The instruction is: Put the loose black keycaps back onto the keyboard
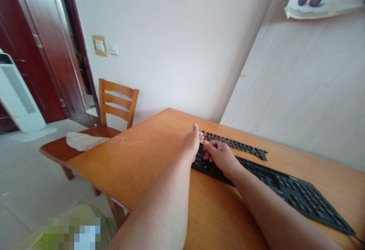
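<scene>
My right hand [219,155] is closed over the left end of a black keyboard [288,189], its thumb and fingers pinching a small black piece [216,146] whose kind I cannot make out. Beside it, my left hand [193,141] is held edge-on at the keyboard's left end. Its thumb sticks up and its fingers point right, close to the right hand's fingertips; they seem to hold nothing. Behind the keyboard, loose black keycaps [242,146] lie in rows on the wooden table [159,159]. The right hand and forearm cover part of the keyboard.
A wooden chair [117,103] stands at the table's left side, with a white cloth or bag [82,141] on its seat. Thin white string [134,143] lies near that table edge. A bin-like container [85,214] sits at lower left. The wall [182,45] rises behind.
</scene>
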`<state>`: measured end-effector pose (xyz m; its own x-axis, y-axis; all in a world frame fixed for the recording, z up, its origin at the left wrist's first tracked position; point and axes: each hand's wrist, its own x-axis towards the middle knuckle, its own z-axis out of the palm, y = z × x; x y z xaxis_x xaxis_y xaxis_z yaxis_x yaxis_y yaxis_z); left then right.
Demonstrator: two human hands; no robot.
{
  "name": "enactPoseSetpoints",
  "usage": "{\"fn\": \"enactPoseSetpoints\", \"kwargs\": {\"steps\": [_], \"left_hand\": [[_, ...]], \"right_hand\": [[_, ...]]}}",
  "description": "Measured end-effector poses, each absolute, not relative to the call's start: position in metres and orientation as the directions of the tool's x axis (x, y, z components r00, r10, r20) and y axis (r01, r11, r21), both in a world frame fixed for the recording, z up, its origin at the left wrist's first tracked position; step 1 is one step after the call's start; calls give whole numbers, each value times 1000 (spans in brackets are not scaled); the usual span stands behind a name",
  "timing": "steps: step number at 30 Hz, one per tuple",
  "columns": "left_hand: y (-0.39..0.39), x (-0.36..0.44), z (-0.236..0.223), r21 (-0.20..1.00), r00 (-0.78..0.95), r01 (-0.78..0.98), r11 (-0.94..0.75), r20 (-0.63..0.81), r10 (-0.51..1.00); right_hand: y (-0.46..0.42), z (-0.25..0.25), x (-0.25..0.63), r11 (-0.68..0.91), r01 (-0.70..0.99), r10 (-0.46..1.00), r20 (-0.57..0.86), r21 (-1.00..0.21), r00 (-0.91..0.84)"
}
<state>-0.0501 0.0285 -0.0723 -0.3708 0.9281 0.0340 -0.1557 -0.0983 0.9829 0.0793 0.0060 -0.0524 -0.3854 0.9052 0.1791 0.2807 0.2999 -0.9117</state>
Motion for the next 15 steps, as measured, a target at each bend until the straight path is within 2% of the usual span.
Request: {"fn": "enactPoseSetpoints", "kwargs": {"steps": [6,12,15], "left_hand": [[28,-50,-72,982,-365,-160,-97,33,930],[31,-52,-77,980,-366,-167,-104,37,930],[31,-52,-78,980,-361,-167,-111,44,932]], "right_hand": [[5,-51,78,354,340,889,201,-871,-412],[6,-49,80,562,434,817,389,-705,-426],[8,-50,81,561,441,819,396,-700,-415]]}}
